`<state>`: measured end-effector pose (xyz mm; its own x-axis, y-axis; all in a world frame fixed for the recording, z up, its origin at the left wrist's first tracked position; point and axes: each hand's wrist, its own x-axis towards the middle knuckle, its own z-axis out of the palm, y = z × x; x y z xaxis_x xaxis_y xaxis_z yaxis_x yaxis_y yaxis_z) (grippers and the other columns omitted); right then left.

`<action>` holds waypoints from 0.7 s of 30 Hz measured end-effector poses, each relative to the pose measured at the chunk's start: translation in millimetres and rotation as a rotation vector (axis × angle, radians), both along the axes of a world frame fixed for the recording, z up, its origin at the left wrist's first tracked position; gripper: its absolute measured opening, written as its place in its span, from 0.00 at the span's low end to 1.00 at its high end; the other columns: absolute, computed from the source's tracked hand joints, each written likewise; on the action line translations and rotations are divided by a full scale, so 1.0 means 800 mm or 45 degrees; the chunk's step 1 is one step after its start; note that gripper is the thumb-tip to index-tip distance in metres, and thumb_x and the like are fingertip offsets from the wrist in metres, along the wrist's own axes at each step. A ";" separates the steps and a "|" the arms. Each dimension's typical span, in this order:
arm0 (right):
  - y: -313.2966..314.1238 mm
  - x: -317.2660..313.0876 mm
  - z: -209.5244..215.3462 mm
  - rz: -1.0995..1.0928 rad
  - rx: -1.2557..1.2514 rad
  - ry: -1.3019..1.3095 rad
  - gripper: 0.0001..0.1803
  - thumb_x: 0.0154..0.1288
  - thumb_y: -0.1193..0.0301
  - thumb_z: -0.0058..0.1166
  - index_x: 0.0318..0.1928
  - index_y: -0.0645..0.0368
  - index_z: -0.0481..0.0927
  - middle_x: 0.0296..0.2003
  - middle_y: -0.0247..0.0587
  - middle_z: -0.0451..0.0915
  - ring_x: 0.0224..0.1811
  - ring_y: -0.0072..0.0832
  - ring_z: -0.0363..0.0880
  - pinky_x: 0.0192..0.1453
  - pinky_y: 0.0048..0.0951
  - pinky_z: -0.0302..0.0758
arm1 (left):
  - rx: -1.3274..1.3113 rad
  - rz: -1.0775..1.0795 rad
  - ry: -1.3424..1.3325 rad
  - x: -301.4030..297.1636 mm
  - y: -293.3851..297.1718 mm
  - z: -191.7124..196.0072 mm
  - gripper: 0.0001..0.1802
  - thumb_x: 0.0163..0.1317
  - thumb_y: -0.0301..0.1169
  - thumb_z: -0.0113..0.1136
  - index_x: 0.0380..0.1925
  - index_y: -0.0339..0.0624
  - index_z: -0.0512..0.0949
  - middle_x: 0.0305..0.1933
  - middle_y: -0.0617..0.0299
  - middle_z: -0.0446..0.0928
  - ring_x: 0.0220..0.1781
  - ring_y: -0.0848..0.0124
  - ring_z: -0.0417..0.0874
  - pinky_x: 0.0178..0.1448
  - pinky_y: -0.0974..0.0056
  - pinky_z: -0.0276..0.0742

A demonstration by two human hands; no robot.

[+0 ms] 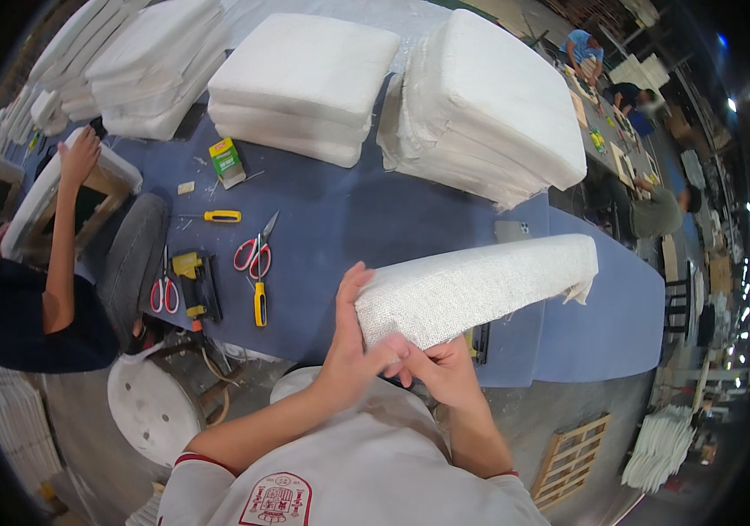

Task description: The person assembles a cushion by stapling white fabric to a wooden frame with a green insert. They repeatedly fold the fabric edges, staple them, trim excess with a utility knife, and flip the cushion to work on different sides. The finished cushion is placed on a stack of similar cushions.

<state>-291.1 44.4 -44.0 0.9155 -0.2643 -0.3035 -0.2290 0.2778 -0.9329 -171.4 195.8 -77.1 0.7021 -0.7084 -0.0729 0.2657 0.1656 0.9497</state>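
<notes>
A white cloth-covered seat pad (480,279) is tilted up on its edge in front of me, a frayed flap of cloth hanging at its far right corner. My left hand (353,337) grips its near left corner, fingers up along the end and thumb on the lower edge. Close beside that thumb, my right hand (436,366) pinches the cloth at the lower edge, its fingertips partly hidden. Just left of the pad lie red-handled scissors (261,254) and a yellow-handled screwdriver (260,305). Behind the pad, a black and yellow tool (478,344) is mostly hidden.
Stacks of white pads (305,74) (498,105) line the blue table's (322,193) far side. A staple gun (197,285), second scissors (164,294), another screwdriver (221,216), a green-yellow box (227,163) and a phone (513,231) lie around. At left, a co-worker's hand (81,153) touches another pad.
</notes>
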 end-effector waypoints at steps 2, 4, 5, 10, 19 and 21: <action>-0.001 -0.011 -0.025 0.006 -0.299 -0.218 0.10 0.83 0.72 0.70 0.45 0.67 0.96 0.35 0.38 0.93 0.34 0.25 0.89 0.43 0.32 0.85 | 0.018 -0.062 -0.181 0.001 0.003 -0.003 0.60 0.67 0.38 0.81 0.88 0.44 0.48 0.92 0.38 0.47 0.92 0.49 0.57 0.90 0.44 0.63; -0.007 -0.011 -0.053 0.010 -0.538 -0.447 0.09 0.82 0.72 0.70 0.48 0.65 0.97 0.35 0.38 0.93 0.35 0.28 0.89 0.42 0.34 0.83 | 0.080 -0.099 -0.404 0.004 0.005 -0.003 0.64 0.62 0.33 0.85 0.87 0.45 0.46 0.92 0.40 0.47 0.91 0.51 0.61 0.88 0.46 0.67; -0.010 -0.008 -0.067 0.007 -0.628 -0.564 0.08 0.80 0.73 0.70 0.49 0.65 0.97 0.36 0.39 0.93 0.36 0.31 0.90 0.43 0.36 0.83 | 0.093 -0.076 -0.417 0.003 0.003 -0.002 0.64 0.61 0.34 0.86 0.86 0.44 0.48 0.91 0.41 0.49 0.90 0.52 0.62 0.88 0.46 0.68; -0.026 -0.001 -0.054 0.164 -0.919 -0.544 0.07 0.73 0.76 0.71 0.47 0.63 0.96 0.42 0.46 0.94 0.47 0.42 0.94 0.50 0.44 0.86 | 0.217 -0.006 -0.501 -0.001 0.001 -0.014 0.59 0.60 0.35 0.90 0.82 0.41 0.57 0.87 0.40 0.59 0.85 0.52 0.71 0.84 0.48 0.72; -0.079 -0.057 -0.156 0.061 -0.895 0.210 0.28 0.70 0.79 0.69 0.69 0.49 0.87 0.52 0.42 0.94 0.51 0.39 0.94 0.53 0.41 0.88 | 0.387 0.168 -0.837 0.047 -0.013 0.004 0.50 0.56 0.36 0.94 0.74 0.40 0.72 0.65 0.49 0.86 0.67 0.56 0.90 0.74 0.54 0.84; -0.106 -0.099 -0.248 -0.227 -1.044 0.489 0.31 0.71 0.75 0.69 0.74 0.51 0.84 0.62 0.50 0.91 0.59 0.45 0.92 0.61 0.44 0.88 | 0.437 0.202 -0.837 0.065 -0.020 0.006 0.51 0.53 0.35 0.94 0.74 0.42 0.73 0.62 0.48 0.87 0.64 0.53 0.92 0.71 0.53 0.86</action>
